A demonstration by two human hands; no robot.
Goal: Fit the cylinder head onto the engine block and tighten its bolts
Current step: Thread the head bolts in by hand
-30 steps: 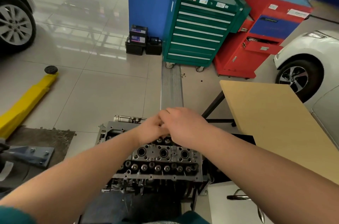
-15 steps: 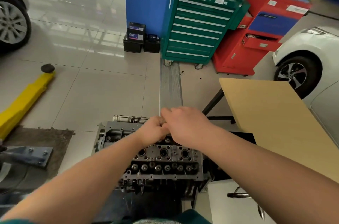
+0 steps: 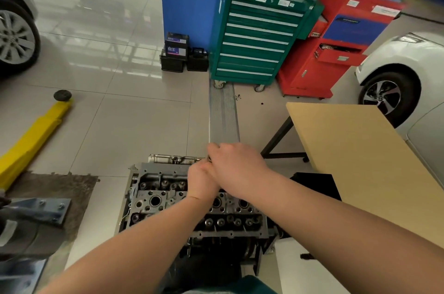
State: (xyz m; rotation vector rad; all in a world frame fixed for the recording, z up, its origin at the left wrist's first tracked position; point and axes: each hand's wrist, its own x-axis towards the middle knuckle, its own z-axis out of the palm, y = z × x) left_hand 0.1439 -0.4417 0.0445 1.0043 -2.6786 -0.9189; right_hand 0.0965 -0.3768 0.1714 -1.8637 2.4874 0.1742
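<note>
R hand [image 3: 236, 168] curls over L hand [image 3: 201, 182], both gripping a barely visible tool at 12 o'clock of cylinder head [image 3: 192, 207], prob. for bolt leverage.

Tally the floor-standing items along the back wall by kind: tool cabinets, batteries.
Tool cabinets: 2, the green cabinet and the red cabinet
Black batteries: 3, as battery stack of 2 and single battery
Total: 5
</note>
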